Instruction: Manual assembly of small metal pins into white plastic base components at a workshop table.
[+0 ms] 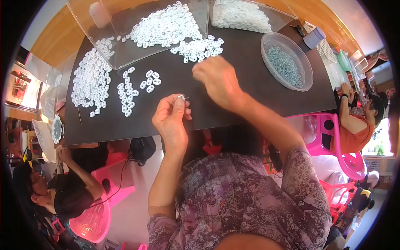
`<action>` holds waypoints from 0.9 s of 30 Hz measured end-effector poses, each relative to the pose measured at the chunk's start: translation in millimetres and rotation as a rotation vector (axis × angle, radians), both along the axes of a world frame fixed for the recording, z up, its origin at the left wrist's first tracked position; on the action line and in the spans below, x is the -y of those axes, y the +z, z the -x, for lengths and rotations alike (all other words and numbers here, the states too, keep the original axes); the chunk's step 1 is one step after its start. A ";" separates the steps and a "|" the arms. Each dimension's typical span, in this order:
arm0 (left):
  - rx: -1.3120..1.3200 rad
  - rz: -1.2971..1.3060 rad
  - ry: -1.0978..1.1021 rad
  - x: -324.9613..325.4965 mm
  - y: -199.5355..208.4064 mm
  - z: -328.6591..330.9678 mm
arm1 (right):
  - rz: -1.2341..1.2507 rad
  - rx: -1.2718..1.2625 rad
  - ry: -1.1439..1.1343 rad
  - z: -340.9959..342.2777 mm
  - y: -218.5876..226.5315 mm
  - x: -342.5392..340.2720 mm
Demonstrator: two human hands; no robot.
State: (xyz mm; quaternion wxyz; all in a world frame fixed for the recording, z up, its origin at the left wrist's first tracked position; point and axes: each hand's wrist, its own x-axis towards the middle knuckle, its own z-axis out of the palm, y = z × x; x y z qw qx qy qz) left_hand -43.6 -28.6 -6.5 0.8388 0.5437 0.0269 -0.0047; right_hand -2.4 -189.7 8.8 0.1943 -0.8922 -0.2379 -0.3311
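Note:
Between thumb and fingertips, my left hand [171,118] pinches a small white oval plastic piece [181,97], with a thin screw [186,98] sticking out of its right side. My right hand [218,79] is over the table, just in front of a loose pile of white oval two-hole pieces [200,48]. Its fingers are curled together and slightly blurred; whatever they may hold is hidden. Left of my hands lie a double row of the same pieces [127,93] and a smaller cluster [150,81]. A round clear tub [307,75] at the right holds many small grey-blue screws [284,64].
A clear box [118,66] lies tipped, spilling white pieces; another pile [89,81] is at the left. A second clear box [275,12] stands behind. A grey-lidded container [314,37] is at the far right. People sit on both sides, near pink chairs [318,137].

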 end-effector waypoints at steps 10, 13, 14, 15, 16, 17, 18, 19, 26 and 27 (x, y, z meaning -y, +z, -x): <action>0.046 -0.018 -0.037 -1.7 -7.0 -0.3 | 0.199 -0.055 -0.148 -59.7 -15.0 11.1; 0.062 -0.009 -0.036 -2.6 -8.6 0.4 | 0.213 -0.086 -0.131 -58.5 -12.0 7.4; 0.060 -0.010 -0.035 -2.8 -8.9 0.6 | 0.215 -0.115 -0.120 -57.1 -10.7 6.9; 0.058 -0.010 -0.034 -2.9 -9.1 0.8 | 0.215 -0.116 -0.121 -56.8 -11.3 6.7; 0.057 -0.010 -0.036 -2.9 -8.8 1.0 | 0.226 -0.115 -0.112 -56.3 -11.7 6.6; 0.061 -0.010 -0.034 -3.0 -8.4 1.1 | 0.238 -0.113 -0.102 -55.8 -12.0 6.4; 0.065 -0.011 -0.032 -2.8 -8.2 1.4 | 0.237 -0.114 -0.103 -56.1 -11.3 6.6; 0.065 -0.013 -0.031 -2.9 -8.3 1.2 | 0.279 -0.150 -0.090 -57.9 -9.9 6.2; 0.078 0.022 -0.020 -1.4 -10.5 0.3 | 0.334 -0.188 -0.041 -62.7 -5.2 3.5; 0.087 0.033 -0.009 -1.0 -10.7 0.1 | 0.334 -0.186 -0.041 -61.8 -5.7 4.2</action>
